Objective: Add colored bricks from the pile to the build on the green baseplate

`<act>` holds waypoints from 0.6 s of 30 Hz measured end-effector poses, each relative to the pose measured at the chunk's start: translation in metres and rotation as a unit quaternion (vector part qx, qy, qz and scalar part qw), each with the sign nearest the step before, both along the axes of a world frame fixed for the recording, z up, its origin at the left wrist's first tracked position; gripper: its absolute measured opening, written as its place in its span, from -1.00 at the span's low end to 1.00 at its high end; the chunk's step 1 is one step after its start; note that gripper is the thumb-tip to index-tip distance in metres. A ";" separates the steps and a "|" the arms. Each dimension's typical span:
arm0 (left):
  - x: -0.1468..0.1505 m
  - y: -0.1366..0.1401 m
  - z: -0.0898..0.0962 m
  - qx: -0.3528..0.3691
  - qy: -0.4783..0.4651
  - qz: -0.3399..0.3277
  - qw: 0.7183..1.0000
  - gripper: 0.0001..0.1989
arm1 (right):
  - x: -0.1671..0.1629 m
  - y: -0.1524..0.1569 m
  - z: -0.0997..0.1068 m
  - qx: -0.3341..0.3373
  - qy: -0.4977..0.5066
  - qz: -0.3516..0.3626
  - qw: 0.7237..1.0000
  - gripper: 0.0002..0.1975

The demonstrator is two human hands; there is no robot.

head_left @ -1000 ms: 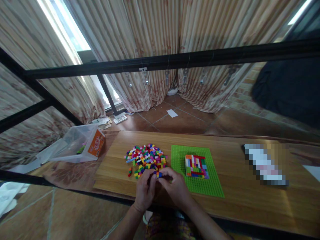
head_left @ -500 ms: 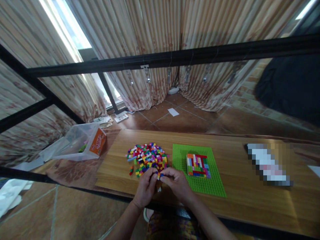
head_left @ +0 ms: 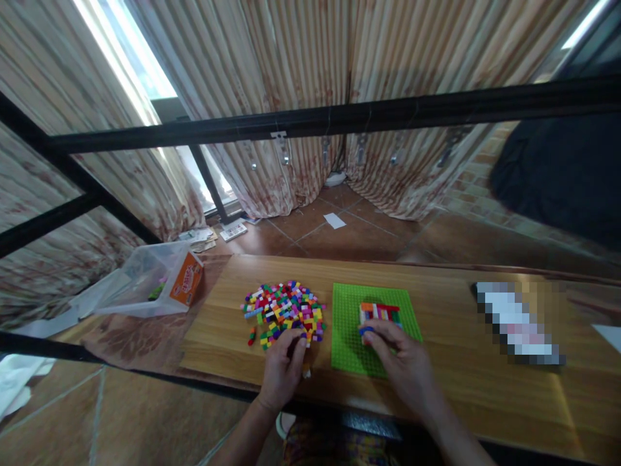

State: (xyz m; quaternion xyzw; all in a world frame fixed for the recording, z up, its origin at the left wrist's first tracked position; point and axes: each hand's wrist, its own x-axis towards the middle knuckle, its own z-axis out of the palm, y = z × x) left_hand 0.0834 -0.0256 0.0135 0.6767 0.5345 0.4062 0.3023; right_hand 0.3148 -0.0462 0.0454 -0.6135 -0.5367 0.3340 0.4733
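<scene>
My right hand (head_left: 407,362) is over the green baseplate (head_left: 345,353), pinching a blue toy brick (head_left: 366,330) at the left side of a block of colourful bricks (head_left: 381,307) built on the plate. This hand covers the front and right of that block. Whether the blue brick touches the block, I cannot tell. My left hand (head_left: 281,369) is closed at the near edge of a heap of loose bricks (head_left: 286,304), thumb and forefinger brought together. What sits at its fingertips is too small to make out.
A small group of red and green bricks (head_left: 251,336) lies left of the heap. On the left stands a clear plastic box (head_left: 140,304) with an orange label. A pixelated object (head_left: 519,323) lies on the wooden tabletop (head_left: 456,310) at right. A black bar (head_left: 310,121) crosses beyond the table.
My hands have parted. The right one has moved right from the heap to the baseplate, carrying a blue brick. My left hand has stayed near the heap.
</scene>
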 end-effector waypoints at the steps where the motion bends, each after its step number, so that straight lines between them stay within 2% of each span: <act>1: 0.000 0.001 -0.001 0.006 0.004 0.000 1.000 -0.81 | 0.012 0.000 0.000 0.005 -0.023 -0.023 0.999 -0.75; 5: 0.000 0.002 -0.006 0.031 0.022 0.005 0.999 -0.80 | 0.054 0.003 -0.007 0.016 -0.069 -0.105 0.992 -0.70; 8: -0.001 0.003 -0.010 0.051 0.032 0.018 0.998 -0.79 | 0.070 0.009 -0.018 0.036 -0.064 -0.147 0.986 -0.67; 12: -0.003 0.004 -0.012 0.063 0.051 0.022 0.996 -0.78 | 0.070 0.019 -0.029 0.067 -0.058 -0.164 0.982 -0.69; 18: -0.002 0.005 -0.008 0.071 0.065 0.014 0.995 -0.78 | 0.054 0.035 -0.042 0.075 -0.043 -0.168 0.982 -0.71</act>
